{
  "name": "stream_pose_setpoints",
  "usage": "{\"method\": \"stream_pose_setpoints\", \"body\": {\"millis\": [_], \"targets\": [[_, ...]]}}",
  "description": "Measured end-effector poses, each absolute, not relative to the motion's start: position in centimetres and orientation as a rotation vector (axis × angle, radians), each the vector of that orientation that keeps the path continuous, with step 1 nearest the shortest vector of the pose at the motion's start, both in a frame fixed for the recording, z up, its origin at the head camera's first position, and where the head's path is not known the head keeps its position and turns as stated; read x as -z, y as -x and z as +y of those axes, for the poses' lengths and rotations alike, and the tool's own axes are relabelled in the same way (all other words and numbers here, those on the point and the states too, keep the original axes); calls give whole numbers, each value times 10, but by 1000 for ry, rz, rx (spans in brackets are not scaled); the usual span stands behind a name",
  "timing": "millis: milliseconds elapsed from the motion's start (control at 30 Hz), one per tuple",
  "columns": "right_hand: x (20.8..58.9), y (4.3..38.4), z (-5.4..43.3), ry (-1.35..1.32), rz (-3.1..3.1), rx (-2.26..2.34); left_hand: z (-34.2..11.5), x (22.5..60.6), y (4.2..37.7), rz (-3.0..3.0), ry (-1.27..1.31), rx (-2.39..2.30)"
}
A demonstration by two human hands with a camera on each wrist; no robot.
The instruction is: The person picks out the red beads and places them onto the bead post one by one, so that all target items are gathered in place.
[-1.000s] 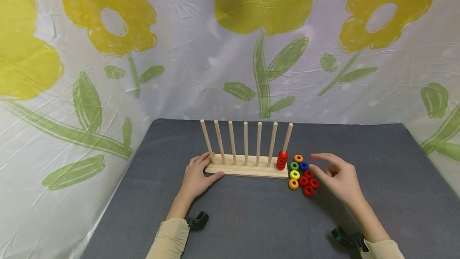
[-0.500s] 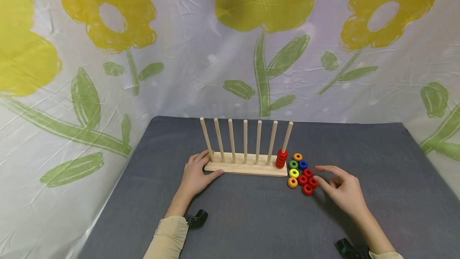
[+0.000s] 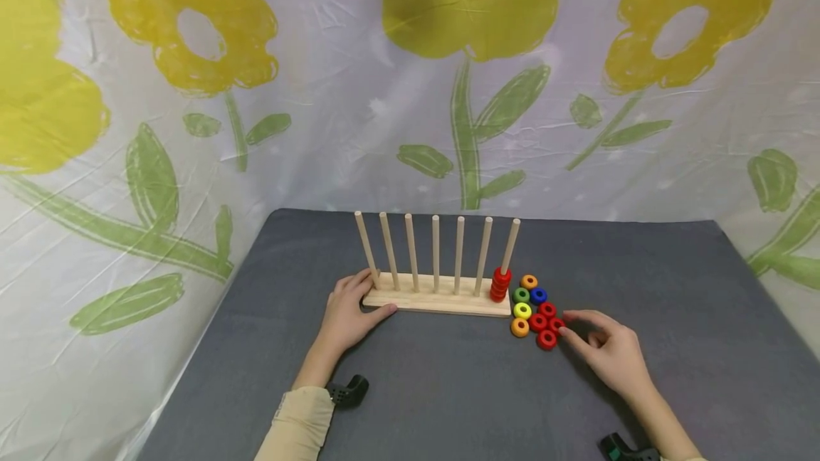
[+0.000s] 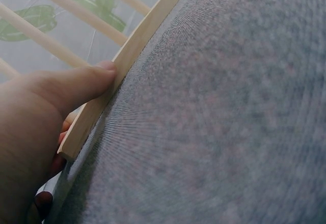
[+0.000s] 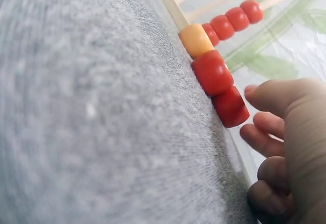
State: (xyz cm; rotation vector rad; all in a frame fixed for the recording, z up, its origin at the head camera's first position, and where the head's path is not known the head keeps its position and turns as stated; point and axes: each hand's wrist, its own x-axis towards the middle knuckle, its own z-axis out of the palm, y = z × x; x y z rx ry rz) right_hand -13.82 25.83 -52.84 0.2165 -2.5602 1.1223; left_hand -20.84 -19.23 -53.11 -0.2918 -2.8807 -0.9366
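A wooden peg rack [image 3: 442,302] with several upright pegs stands on the table. Red beads [image 3: 501,284] are stacked low on its rightmost peg. My left hand [image 3: 346,313] grips the rack's left end, the thumb along the front edge and fingers behind, as the left wrist view also shows. Beyond the right end lie loose beads. Close beside the outermost red bead [image 5: 231,108] is my right hand [image 3: 610,353], thumb and forefinger spread either side of a gap. In the right wrist view nothing lies between its fingers, and the other fingers are bent.
Among the loose beads are a yellow bead [image 3: 522,311], a green bead [image 3: 521,295], a blue bead [image 3: 538,295], two orange beads [image 3: 519,327] and several red ones. A dark grey cloth [image 3: 435,390] covers the table. A flower-printed sheet [image 3: 333,119] hangs behind.
My right hand has moved toward the table's front, then slightly left, bringing its fingertips beside the outermost red bead. The left hand keeps its grip on the rack.
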Motion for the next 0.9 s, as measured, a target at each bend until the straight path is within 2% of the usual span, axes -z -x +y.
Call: {"method": "stream_pose_setpoints", "body": {"millis": [900], "targets": [[534, 143, 259, -250, -2635, -1115, -192, 531, 210, -2873, 294, 918]]}}
